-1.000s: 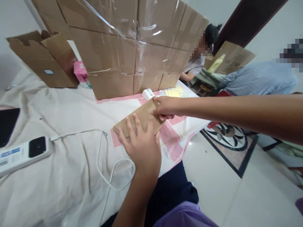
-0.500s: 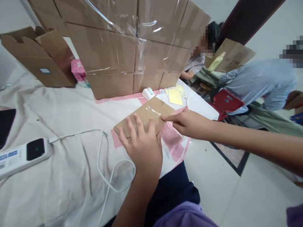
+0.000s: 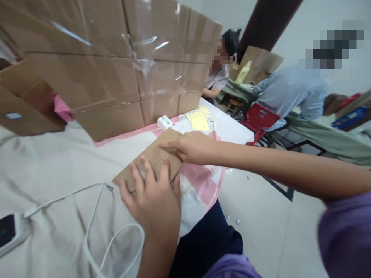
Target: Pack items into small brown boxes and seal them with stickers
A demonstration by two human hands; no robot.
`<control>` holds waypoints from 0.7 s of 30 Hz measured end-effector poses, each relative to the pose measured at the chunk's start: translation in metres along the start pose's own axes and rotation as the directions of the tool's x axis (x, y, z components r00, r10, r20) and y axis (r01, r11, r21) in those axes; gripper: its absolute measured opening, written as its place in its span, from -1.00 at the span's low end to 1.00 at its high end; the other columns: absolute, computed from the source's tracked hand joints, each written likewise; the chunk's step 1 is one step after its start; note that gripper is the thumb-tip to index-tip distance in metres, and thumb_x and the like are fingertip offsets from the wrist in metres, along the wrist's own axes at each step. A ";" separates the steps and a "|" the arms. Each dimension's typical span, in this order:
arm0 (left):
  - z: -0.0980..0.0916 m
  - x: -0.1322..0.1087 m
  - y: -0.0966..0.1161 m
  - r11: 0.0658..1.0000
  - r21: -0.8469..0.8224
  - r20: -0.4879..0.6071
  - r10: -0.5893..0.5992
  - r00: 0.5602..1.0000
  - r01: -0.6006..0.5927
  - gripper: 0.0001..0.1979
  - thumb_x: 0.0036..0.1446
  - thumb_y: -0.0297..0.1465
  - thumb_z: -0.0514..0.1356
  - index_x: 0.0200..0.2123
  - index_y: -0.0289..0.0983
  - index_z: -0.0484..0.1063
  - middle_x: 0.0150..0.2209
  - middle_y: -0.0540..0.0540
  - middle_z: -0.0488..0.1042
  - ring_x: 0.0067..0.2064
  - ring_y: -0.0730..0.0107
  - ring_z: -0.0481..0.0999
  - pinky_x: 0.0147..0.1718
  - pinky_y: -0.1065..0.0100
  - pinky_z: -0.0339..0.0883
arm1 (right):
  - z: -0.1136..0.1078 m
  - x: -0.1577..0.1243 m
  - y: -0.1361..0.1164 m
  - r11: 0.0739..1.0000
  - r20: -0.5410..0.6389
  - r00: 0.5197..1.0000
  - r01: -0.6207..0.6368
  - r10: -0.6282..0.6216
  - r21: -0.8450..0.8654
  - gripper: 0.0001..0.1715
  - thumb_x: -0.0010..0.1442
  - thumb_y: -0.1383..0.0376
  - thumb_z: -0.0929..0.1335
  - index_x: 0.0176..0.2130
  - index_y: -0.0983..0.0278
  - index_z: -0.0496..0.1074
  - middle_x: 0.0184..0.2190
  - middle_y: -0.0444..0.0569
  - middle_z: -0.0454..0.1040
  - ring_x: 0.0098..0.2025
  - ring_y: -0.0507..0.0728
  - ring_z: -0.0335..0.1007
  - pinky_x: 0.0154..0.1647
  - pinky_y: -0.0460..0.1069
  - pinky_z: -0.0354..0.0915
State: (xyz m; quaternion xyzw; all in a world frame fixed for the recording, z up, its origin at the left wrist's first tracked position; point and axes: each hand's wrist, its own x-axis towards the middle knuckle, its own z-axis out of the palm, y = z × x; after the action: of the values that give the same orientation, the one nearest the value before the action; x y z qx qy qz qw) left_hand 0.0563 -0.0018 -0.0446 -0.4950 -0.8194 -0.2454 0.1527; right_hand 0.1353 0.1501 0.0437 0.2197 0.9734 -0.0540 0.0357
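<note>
A small flat brown cardboard box (image 3: 165, 136) lies at an angle on the table, partly covered by both hands. My left hand (image 3: 153, 197) rests on its near side with the fingers spread and stretched out. My right hand (image 3: 193, 147) reaches across from the right. Its index finger is extended with the tip touching the top of the box, while the other fingers are curled and seem to hold nothing. A faint shine, like clear tape, shows between the left fingers.
Stacked, film-wrapped cartons (image 3: 110, 81) stand behind the box. A white tape dispenser (image 3: 165, 122) and yellow sheets (image 3: 199, 120) lie beyond it. A white cable (image 3: 92, 220) loops at the left near a power strip (image 3: 20, 231). Two people sit at the right; a red chair (image 3: 262, 116) stands there.
The view has shifted, with the scene moving left. My right index finger has moved from the box's right edge inward across its top. My left hand stays spread on the box.
</note>
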 end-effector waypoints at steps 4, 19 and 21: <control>0.004 -0.002 -0.003 0.999 0.021 -0.046 0.040 0.998 -0.039 -0.56 0.30 -0.10 0.11 0.13 -0.18 0.44 0.32 -0.40 0.29 0.36 -0.29 0.22 0.24 -0.33 0.05 | 0.001 0.017 0.002 0.998 0.012 0.998 0.066 -0.066 -0.022 -0.41 0.26 0.40 0.32 0.24 0.09 0.43 -0.09 0.02 0.61 -0.16 0.18 0.46 -0.39 -0.05 0.12; -0.001 0.004 -0.020 0.984 0.120 0.085 0.121 0.989 -0.131 -0.47 0.30 -0.12 0.07 0.28 -0.16 0.26 0.35 -0.38 0.23 0.38 -0.25 0.19 0.25 -0.25 0.13 | 0.040 -0.002 0.085 0.974 -0.322 0.921 -0.187 0.219 0.127 -0.56 0.33 0.29 0.26 0.14 0.17 0.49 -0.29 0.01 0.62 -0.27 0.15 0.48 -0.27 -0.02 0.20; 0.001 0.004 -0.026 0.982 0.112 0.098 0.144 0.985 -0.155 -0.44 0.31 -0.15 0.05 0.34 -0.08 0.16 0.40 -0.30 0.15 0.41 -0.21 0.14 0.26 -0.25 0.13 | 0.061 -0.012 0.148 0.884 -0.325 0.825 -0.403 0.462 0.235 -0.59 0.34 0.29 0.26 0.09 0.21 0.53 -0.26 0.02 0.62 -0.21 0.15 0.49 -0.21 -0.03 0.24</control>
State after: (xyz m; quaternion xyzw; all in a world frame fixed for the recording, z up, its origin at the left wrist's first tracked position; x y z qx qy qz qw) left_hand 0.0314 -0.0088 -0.0498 -0.5557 -0.7991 -0.1614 0.1630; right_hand 0.2126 0.2704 -0.0287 0.4434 0.8794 -0.0777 -0.1552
